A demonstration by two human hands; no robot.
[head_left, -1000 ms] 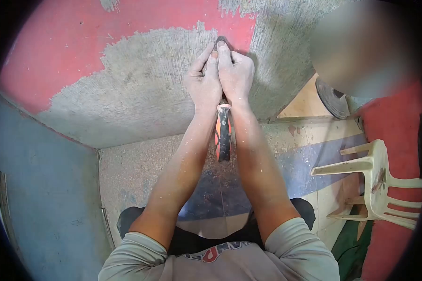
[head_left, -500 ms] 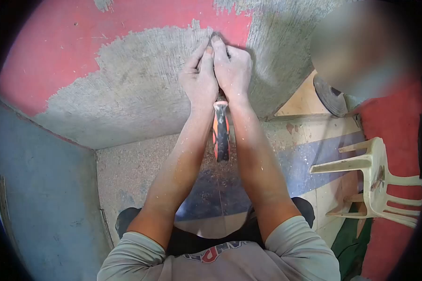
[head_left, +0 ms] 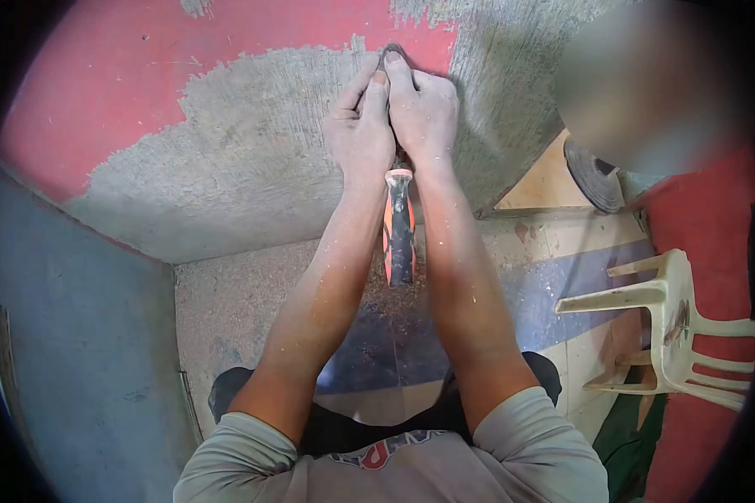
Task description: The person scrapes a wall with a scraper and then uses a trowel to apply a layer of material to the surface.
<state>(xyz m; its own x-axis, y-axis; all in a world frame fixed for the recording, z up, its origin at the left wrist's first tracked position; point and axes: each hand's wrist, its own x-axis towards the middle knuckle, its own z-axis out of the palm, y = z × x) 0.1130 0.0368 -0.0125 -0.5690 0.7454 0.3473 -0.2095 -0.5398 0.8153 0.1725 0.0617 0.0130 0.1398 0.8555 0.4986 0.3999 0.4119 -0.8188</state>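
Side by side against the wall [head_left: 252, 126], my left hand [head_left: 362, 126] and my right hand [head_left: 424, 113] are both closed round the head of a tool [head_left: 401, 230]. Its black and orange handle hangs down between my forearms. Only a dark tip of the head shows above my thumbs; the rest is hidden by my fingers. White dust covers both hands. The wall is rough grey below and beside them, with red paint [head_left: 310, 25] above and to the left.
A cream plastic chair [head_left: 671, 318] lies at the right before a red surface [head_left: 705, 218]. A dark round object [head_left: 591, 176] is near the wall's right edge. Debris covers the floor [head_left: 235, 310]. A blue wall [head_left: 84, 318] stands at the left.
Both hands and the tool have shifted slightly up and to the right along the wall. More of the dark tip shows above my thumbs.
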